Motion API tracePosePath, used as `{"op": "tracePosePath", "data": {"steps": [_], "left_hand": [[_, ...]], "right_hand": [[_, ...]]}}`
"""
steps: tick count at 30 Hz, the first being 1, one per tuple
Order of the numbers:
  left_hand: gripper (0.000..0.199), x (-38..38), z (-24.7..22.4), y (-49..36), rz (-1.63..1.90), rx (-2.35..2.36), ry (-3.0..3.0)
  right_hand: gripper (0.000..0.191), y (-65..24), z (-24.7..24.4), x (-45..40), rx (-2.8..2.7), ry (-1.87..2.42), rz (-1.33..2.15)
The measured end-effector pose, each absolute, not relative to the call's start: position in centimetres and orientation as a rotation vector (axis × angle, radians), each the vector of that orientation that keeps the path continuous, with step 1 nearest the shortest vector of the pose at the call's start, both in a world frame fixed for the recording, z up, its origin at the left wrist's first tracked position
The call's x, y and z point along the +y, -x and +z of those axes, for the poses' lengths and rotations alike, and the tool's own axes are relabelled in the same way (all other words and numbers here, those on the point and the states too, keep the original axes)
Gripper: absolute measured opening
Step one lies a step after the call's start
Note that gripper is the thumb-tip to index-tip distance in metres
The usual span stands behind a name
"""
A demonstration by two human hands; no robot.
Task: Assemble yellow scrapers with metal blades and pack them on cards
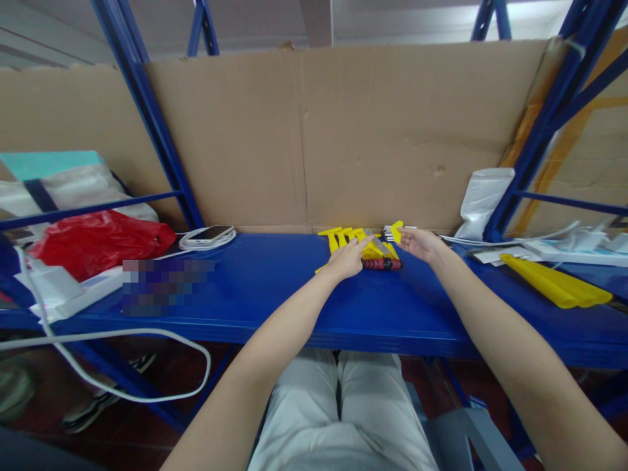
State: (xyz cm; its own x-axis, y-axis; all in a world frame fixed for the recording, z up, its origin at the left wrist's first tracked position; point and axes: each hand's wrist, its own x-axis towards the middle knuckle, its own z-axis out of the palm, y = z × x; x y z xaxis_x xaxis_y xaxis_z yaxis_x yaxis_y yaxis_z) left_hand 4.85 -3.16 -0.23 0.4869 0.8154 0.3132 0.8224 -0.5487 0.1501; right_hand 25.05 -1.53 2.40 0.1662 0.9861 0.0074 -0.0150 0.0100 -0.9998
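Observation:
Several yellow T-shaped tools (338,234) lie in a row on the blue shelf by the cardboard, their exact kind too small to tell. My left hand (349,257) rests over them, fingers stretched out to the right and partly hiding them. Just right of its fingertips are more yellow pieces (377,248) with a grey part. A tool with a red and black handle (381,263) lies in front of these. My right hand (420,244) pinches a small yellow piece (396,231) between thumb and fingers, near some pale strips at the back.
Yellow sheaths (559,281) lie at the right, near a white power strip (579,252) and a clear plastic bag (483,203). On the left are a phone (210,233) on coiled cable, a red bag (101,242) and a hanging white cable (209,366). Blue posts (157,131) frame the cardboard.

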Motion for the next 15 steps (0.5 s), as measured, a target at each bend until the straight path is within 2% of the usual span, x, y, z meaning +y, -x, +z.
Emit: {"op": "tracePosePath", "data": {"steps": [7, 15], "left_hand": [[0.066, -3.2, -0.4, -5.0, -0.617, -1.484, 2.726], [0.06, -3.9, -0.1, -5.2, -0.598, -1.443, 2.763]], "right_hand": [[0.008, -23.1, 2.6, -2.2, -1.142, 1.266, 1.059], [0.016, -22.5, 1.5, -2.0, -1.379, 1.426, 0.705]]}}
